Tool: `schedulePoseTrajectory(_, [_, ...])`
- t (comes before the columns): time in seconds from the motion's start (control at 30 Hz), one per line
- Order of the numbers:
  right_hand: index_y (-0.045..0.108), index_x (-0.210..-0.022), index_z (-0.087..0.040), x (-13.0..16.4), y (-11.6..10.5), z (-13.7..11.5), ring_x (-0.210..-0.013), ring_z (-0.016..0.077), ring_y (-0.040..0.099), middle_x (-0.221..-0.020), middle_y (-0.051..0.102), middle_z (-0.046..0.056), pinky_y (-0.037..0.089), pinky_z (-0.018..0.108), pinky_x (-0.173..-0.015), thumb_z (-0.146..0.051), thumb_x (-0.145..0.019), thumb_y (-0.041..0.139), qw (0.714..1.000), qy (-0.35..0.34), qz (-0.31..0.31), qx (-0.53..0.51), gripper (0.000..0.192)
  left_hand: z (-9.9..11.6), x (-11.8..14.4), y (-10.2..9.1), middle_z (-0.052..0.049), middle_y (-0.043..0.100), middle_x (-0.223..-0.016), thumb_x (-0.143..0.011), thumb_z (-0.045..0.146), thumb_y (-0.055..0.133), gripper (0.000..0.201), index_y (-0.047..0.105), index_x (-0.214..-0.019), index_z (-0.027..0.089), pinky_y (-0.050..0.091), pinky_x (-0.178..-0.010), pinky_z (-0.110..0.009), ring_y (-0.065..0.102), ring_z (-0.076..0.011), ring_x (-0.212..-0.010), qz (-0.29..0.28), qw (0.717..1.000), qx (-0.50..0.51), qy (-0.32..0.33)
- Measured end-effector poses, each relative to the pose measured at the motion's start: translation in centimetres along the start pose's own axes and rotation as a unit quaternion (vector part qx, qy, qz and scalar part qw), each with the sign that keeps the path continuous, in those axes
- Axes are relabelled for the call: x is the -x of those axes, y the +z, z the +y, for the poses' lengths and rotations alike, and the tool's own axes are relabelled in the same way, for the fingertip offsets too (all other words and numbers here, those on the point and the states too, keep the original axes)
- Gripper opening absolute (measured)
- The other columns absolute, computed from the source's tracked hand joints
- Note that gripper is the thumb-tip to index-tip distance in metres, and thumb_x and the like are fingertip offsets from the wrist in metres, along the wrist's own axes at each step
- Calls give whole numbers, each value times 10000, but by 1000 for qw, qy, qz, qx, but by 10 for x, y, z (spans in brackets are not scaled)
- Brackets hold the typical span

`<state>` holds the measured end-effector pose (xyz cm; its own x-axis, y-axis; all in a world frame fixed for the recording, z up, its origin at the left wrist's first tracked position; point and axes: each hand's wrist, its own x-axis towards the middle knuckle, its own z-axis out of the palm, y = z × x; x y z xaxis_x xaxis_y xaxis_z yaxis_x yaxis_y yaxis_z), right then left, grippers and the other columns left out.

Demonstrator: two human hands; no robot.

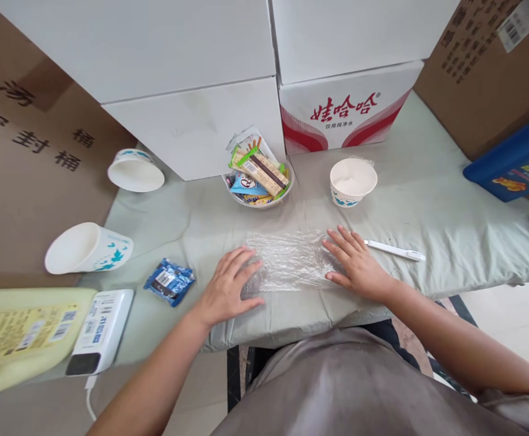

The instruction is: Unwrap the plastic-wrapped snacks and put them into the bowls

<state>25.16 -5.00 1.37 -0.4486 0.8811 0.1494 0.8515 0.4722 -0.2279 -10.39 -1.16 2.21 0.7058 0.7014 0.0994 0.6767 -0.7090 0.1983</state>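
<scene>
A crinkled sheet of clear plastic film (pixel 291 263) lies flat on the cloth-covered table in front of me. My left hand (pixel 232 284) rests on its left edge with the fingers spread. On the right edge lies my right hand (pixel 355 263), its fingers also apart. A white plastic knife-like tool (pixel 395 249) is just right of my right hand; part of it is hidden by the fingers. Beyond that hand stands a white paper cup (pixel 352 181), upright, with something pale inside. A blue snack packet (pixel 169 282) sits to the left of my left hand.
A bowl of wrapped snacks (pixel 259 175) stands behind the film. Two paper cups (pixel 86 248) lie tipped at the left, near a yellow jug (pixel 23 333) and a white power bank (pixel 101 330). White boxes (pixel 191 48) wall off the back; a blue container (pixel 514 160) is at right.
</scene>
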Motion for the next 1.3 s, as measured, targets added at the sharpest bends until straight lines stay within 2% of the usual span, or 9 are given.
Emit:
schedulePoseTrajectory(0.13, [566, -1290, -169, 19, -18, 8, -1342, 319, 420, -1346, 567, 153, 356, 525, -1090, -609, -874, 553, 993, -98, 26, -64, 605, 13, 12, 4, -102, 658, -1204, -879, 266, 600, 215, 659, -1072, 189, 467, -1052, -419, 532, -262, -1268, 40, 997, 30, 67])
schedulePoseTrajectory(0.37, [649, -1009, -202, 53, -18, 18, -1097, 237, 603, -1117, 674, 94, 502, 423, -936, -232, -941, 530, 989, -90, 35, -116, 141, 16, 8, 8, -71, 710, -1063, -894, 95, 515, 171, 638, -975, 181, 531, -979, -363, 634, -204, -1131, 119, 984, 112, 71])
schedulePoseTrajectory(0.53, [630, -971, -213, 43, -19, 15, -841, 183, 667, -915, 703, 58, 534, 309, -730, -251, -965, 454, 983, 38, 74, -162, 180, 12, -14, -1, -42, 719, -918, -944, 212, 462, 172, 628, -985, 187, 563, -790, -279, 695, -159, -861, 127, 984, 115, -43])
schedulePoseTrajectory(0.67, [638, -991, -201, 18, -9, 18, -786, 209, 679, -903, 720, 56, 494, 314, -680, -298, -966, 424, 974, 203, 73, -64, 237, 2, -41, 10, -52, 727, -954, -930, 278, 477, 217, 636, -1044, 184, 549, -767, -292, 697, -180, -825, 121, 981, 59, -137])
schedulePoseTrajectory(0.77, [639, -1063, -175, 6, -4, 21, -740, 232, 662, -919, 715, 81, 455, 327, -630, -307, -958, 448, 968, 247, 20, 30, 255, -3, -57, 17, -83, 721, -985, -896, 283, 520, 274, 631, -1119, 167, 541, -737, -333, 689, -222, -812, 73, 979, 9, -190])
schedulePoseTrajectory(0.87, [653, -1063, -151, 4, -9, 20, -828, 262, 638, -934, 688, 118, 464, 362, -710, -334, -952, 477, 974, 202, 69, 81, 277, 5, -63, 13, -139, 686, -1036, -885, 313, 547, 321, 635, -1139, 137, 522, -808, -407, 654, -287, -928, 103, 973, -49, -202])
schedulePoseTrajectory(1.0, [637, -1160, -162, -2, -11, 2, -1187, 308, 522, -1202, 629, 147, 398, 458, -989, -423, -957, 478, 987, 53, 140, 65, 367, 39, -69, 8, -183, 620, -1204, -933, 335, 486, 343, 640, -1158, 127, 429, -983, -483, 544, -334, -1178, 175, 968, -84, -157])
schedulePoseTrajectory(1.13, [399, -1463, -142, -15, 12, -17, -1443, 352, 218, -1520, 386, 155, 191, 568, -1141, -643, -903, 445, 997, -57, 18, 48, 752, 71, -75, 28, -166, 410, -1503, -934, 460, 483, 579, 456, -1418, 143, 249, -1138, -563, 274, -362, -1436, 50, 996, -51, -58])
schedulePoseTrajectory(1.3, [298, -1519, -134, 0, 26, -9, -1465, 375, 146, -1580, 274, 141, 152, 578, -1154, -696, -886, 416, 997, -5, -44, 65, 854, 57, -62, 42, -121, 211, -1608, -906, 549, 495, 718, 291, -1521, 238, 146, -1154, -636, 144, -379, -1482, -66, 989, -63, -116])
